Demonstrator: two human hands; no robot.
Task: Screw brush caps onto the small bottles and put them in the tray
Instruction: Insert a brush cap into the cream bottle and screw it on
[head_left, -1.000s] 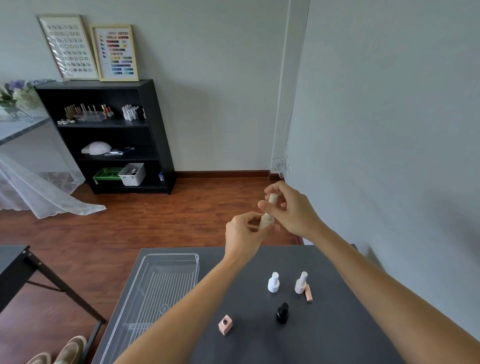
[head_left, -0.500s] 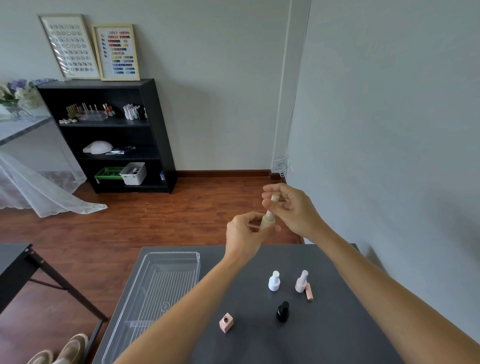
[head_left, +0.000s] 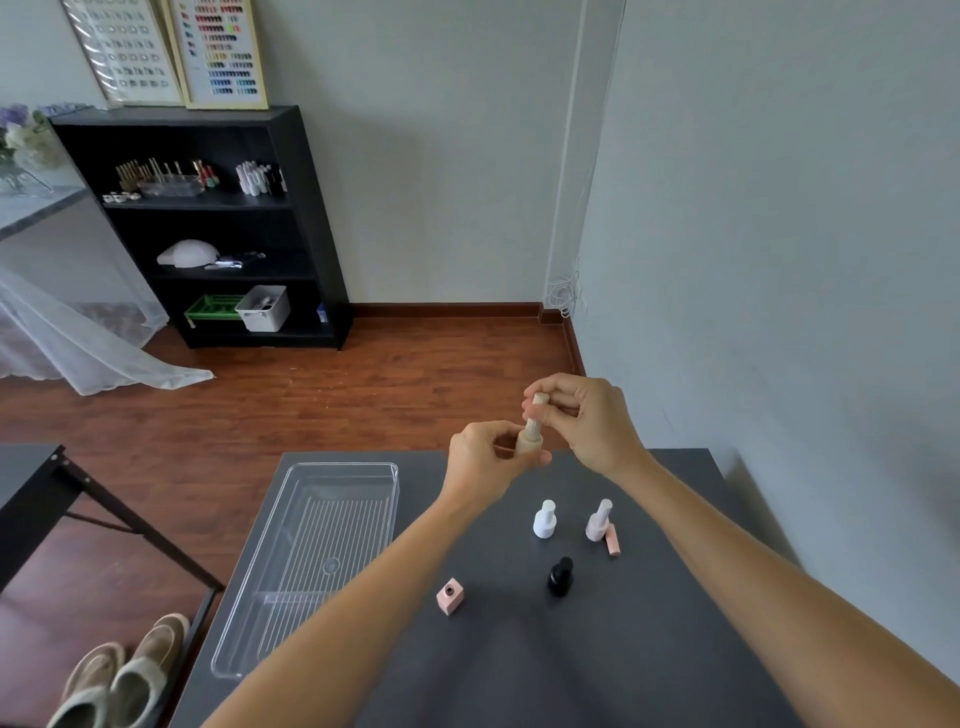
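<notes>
Now – tray (head_left: 291, 525) empty | beige bottle (head_left: 529, 444) (capped) held by both hands

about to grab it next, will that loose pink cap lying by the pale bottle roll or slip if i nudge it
The pink cap lies on its side on the smooth dark table, so it would probably slide easily. It looks small and likely light. It sits against the pale pink bottle, so a nudge might tip that.
</notes>
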